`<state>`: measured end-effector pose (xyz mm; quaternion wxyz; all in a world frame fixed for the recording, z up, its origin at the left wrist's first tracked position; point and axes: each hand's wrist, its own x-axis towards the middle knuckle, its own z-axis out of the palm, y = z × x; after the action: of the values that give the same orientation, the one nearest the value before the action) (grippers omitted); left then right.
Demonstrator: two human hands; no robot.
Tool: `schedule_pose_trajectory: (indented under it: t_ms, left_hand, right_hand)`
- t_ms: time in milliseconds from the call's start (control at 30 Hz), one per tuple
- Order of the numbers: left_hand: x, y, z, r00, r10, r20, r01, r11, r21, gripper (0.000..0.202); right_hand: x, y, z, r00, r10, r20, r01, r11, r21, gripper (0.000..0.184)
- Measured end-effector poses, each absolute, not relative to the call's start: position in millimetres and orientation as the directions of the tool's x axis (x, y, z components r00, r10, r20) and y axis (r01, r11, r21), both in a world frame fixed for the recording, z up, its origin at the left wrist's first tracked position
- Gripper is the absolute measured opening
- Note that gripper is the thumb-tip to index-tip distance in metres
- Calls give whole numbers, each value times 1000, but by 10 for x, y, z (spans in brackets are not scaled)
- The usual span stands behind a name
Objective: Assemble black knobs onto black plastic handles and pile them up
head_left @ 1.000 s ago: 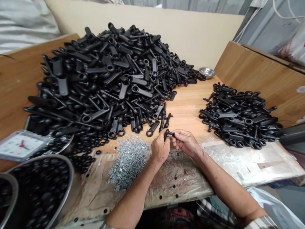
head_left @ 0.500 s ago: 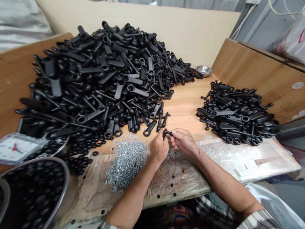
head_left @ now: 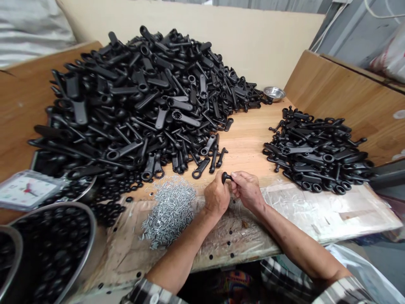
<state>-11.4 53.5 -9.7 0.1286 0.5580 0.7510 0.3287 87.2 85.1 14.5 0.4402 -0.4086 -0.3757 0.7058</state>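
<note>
Both hands are closed on one black crank handle [head_left: 225,177] just above the bench's front part. My left hand [head_left: 217,196] wraps its lower end, which the fingers mostly hide. At the other side my right hand [head_left: 247,189] pinches a thin piece sticking out from it; whether that is a knob or a pin I cannot make out. Left of my left hand lies a heap of small silver metal pins [head_left: 172,211]. Beyond the hands, a few loose black handles [head_left: 201,168] rest by the large pile of black handles [head_left: 148,101].
At the right lies a smaller pile of handles [head_left: 316,154]. A metal bowl [head_left: 274,93] stands at the back. Basins of black knobs [head_left: 91,240] and a wrapped clock [head_left: 27,191] are at the left. A wooden side board [head_left: 354,101] bounds the right.
The whole view has shifted slightly. Both hands are still on the black handle, which is turned a little, and my right fingers sit closer to my left hand.
</note>
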Motion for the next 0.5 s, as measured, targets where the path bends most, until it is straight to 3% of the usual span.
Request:
schedule_pose_trajectory:
  t_ms: [100, 233, 300, 400, 500]
  left_hand:
    - [-111, 548, -123, -322, 936, 146, 740, 153, 655, 32]
    - [-131, 551, -131, -272, 951, 149, 826, 151, 544, 33]
    - [-129, 552, -112, -250, 953, 169, 835, 124, 536, 37]
    - [-106, 543, -67, -168, 948, 270, 786, -37, 618, 47]
    - [-93, 524, -41, -131, 918, 373, 721, -171, 671, 53]
  right_hand:
    - [869, 892, 123, -353, 885, -304, -349, -426, -835, 28]
    - [899, 965, 79, -363, 882, -300, -272, -408, -871, 28]
    - [932, 1004, 88, -387, 882, -268, -219, -370, -903, 28]
    - [1028, 1112, 205, -401, 900, -170, -177, -258, -950, 28]
    - [1247, 1364, 471, -282, 958, -56, -146, -100, -984, 28]
